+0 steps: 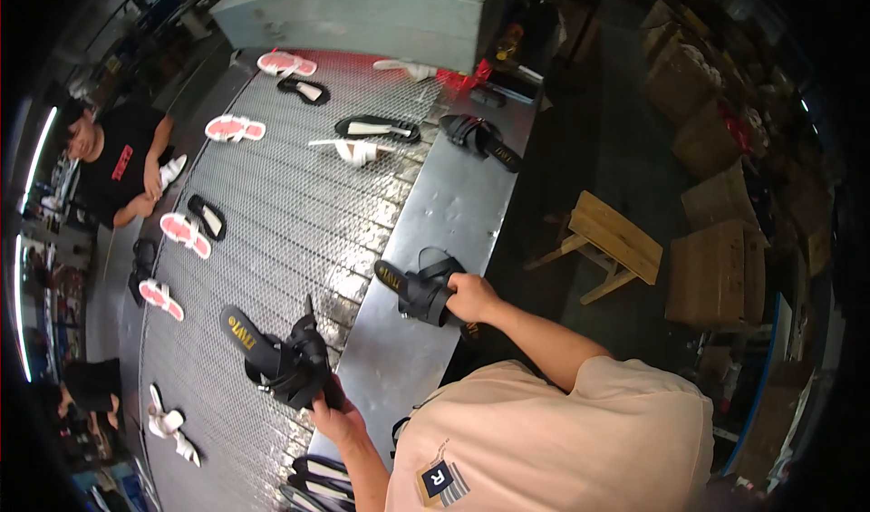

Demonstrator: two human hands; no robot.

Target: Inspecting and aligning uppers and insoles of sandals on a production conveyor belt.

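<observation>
At a mesh conveyor belt [299,213], the left hand [331,412] and right hand [471,296] each grip a black sandal [281,353], best lifted level by firm strap holds.

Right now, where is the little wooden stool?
In the head view the wooden stool stands on the dark floor at the right, just past the conveyor's metal edge, with stacked cardboard boxes further right.

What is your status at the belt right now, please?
Left hand gripping black sandal on mesh belt. Right hand gripping second black sandal on steel rim. Nothing obstructing.
</observation>
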